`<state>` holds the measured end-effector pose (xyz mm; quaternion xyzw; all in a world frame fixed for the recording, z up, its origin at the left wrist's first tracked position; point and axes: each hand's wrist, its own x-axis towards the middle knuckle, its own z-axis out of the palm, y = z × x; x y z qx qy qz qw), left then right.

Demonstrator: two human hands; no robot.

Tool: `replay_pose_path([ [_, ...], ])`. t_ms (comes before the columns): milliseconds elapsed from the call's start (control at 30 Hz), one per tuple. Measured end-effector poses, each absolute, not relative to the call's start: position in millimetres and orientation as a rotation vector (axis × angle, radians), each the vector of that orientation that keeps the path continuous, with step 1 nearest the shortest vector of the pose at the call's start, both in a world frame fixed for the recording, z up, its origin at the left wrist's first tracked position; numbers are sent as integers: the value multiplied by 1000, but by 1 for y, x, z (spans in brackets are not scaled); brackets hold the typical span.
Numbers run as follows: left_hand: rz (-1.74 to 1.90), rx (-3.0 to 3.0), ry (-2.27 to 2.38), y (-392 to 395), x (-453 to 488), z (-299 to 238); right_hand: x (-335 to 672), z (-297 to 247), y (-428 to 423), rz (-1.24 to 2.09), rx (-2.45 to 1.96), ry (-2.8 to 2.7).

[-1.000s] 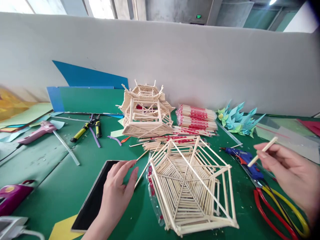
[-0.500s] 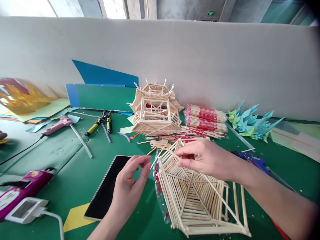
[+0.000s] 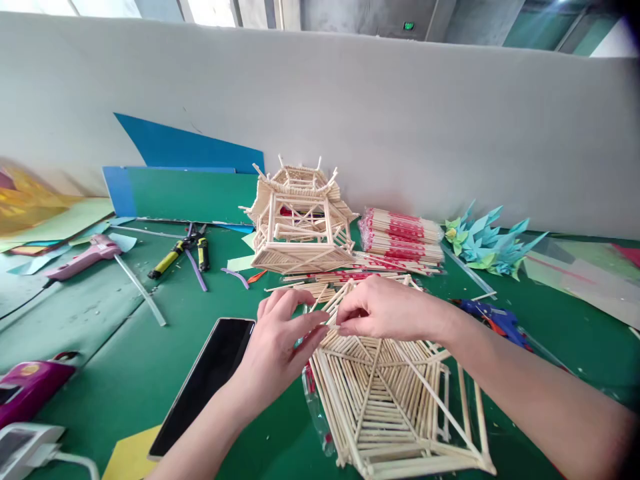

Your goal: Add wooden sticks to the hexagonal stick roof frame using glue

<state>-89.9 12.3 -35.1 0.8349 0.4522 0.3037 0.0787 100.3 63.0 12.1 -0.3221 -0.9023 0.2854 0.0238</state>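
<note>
A hexagonal frame of wooden sticks lies on the green table in front of me. Both hands meet at its far left corner. My right hand is closed in a pinch on a short wooden stick at that corner. My left hand has its fingers curled against the same corner, touching the frame's sticks. A finished stick pavilion model stands behind the frame, and a heap of loose sticks lies between the two.
A black phone lies left of my left hand. Wrapped chopstick bundles, paper cranes, a blue glue gun, a pink glue gun, yellow-handled cutters and coloured paper sheets surround the work. A grey partition runs along the table's far edge.
My right hand carried the short stick from the right side to the frame's far left corner. My left hand left the phone and joined it there.
</note>
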Motion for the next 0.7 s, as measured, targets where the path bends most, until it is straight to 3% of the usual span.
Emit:
replay_pose_path([
  [333,903,2153,1330,9,-101,-36,104,5,64,821,-1008,-2783],
  [700,629,2418,1276,21,-92,-23,100,4,64,825,-984,-2766],
])
